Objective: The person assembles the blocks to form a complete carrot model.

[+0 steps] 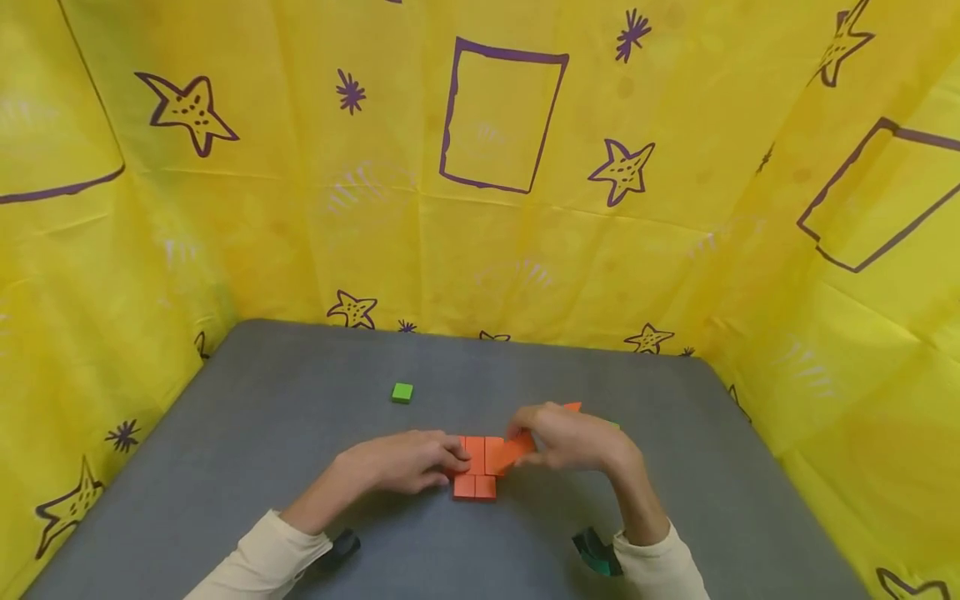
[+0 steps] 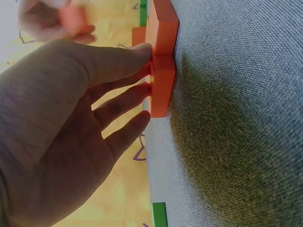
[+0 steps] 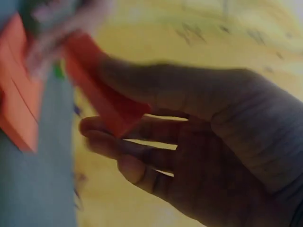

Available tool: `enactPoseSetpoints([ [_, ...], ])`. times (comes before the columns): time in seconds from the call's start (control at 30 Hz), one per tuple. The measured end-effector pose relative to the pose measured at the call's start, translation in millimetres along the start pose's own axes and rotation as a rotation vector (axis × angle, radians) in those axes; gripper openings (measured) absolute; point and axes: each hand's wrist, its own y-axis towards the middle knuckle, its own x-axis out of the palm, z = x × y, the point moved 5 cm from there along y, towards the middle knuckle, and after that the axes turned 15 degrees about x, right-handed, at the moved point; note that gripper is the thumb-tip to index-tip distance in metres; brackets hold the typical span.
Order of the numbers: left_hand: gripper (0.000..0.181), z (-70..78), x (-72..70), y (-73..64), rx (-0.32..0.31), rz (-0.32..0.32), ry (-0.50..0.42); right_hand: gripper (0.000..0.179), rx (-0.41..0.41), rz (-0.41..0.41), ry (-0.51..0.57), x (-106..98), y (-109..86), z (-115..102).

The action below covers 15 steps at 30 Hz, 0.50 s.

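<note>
Several flat orange blocks (image 1: 474,487) lie edge to edge on the table in the head view. On their left side, my left hand (image 1: 408,461) rests its thumb and fingertips against an orange block (image 2: 164,85), the fingers fairly straight. My right hand (image 1: 573,435) pinches another orange block (image 1: 513,452) between thumb and fingers, tilted at the right side of the group. In the right wrist view this held block (image 3: 102,90) is blurred and partly covered by the thumb. The right hand hides part of the group's right side.
A small green block (image 1: 402,392) lies farther back on the grey table (image 1: 315,367). Behind my right hand, an orange tip (image 1: 573,407) and a green piece (image 1: 614,425) peek out. Yellow cloth (image 1: 300,242) with purple drawings surrounds the table's back and sides.
</note>
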Motion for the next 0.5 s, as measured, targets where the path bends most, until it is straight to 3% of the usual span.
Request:
enactPoseSetpoints([
  [0.1,0.037,-1.3,-0.3,1.3,0.003,-0.001,-0.001,0.022,-0.068,-0.116,-0.112,21.2,10.7,-21.8],
  [0.2,0.038,-1.0,0.6,2.5,0.020,-0.001,-0.003,0.017,-0.077,-0.180,-0.162,36.5,16.4,-35.8],
  [0.27,0.038,-0.6,0.5,2.7,0.026,0.000,-0.006,0.016,-0.056,-0.216,-0.156,43.5,17.4,-41.6],
  [0.4,0.039,-0.3,-0.7,1.4,0.009,0.002,-0.020,0.041,0.011,-0.253,-0.176,54.4,17.9,-50.3],
  [0.5,0.039,0.2,-1.8,-0.7,-0.009,0.004,-0.030,0.047,0.061,-0.254,-0.242,62.1,19.7,-56.8],
])
